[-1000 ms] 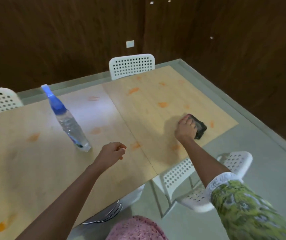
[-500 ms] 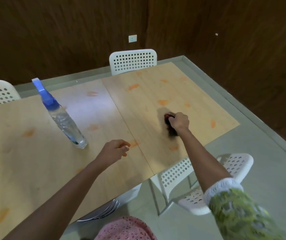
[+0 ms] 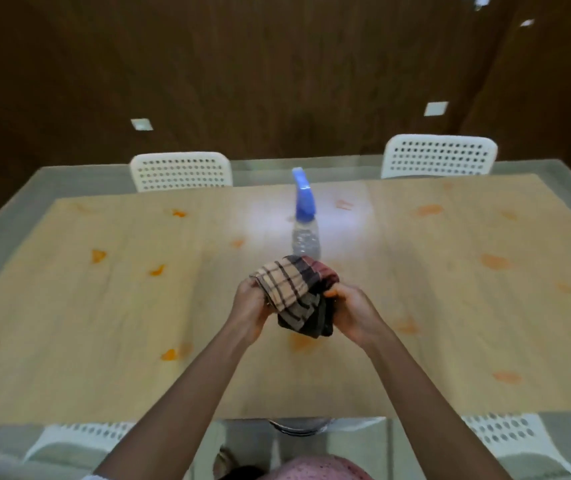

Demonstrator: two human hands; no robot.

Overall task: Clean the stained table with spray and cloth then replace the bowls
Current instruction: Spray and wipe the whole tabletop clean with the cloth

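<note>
In the head view, a checked cloth (image 3: 294,292) is held bunched above the wooden table (image 3: 104,306), gripped from both sides: the left hand (image 3: 251,311) is curled round its left edge and the right hand (image 3: 355,313) is closed on its right edge. Just beyond the cloth, a spray bottle (image 3: 305,220) with a blue head is seen upright on the table near the middle. Orange stains (image 3: 493,261) are scattered across the tabletop. Four white perforated chairs (image 3: 180,171) are set around the table. Something round and metallic (image 3: 299,426) is partly visible beneath the near edge; what it is cannot be told.
</note>
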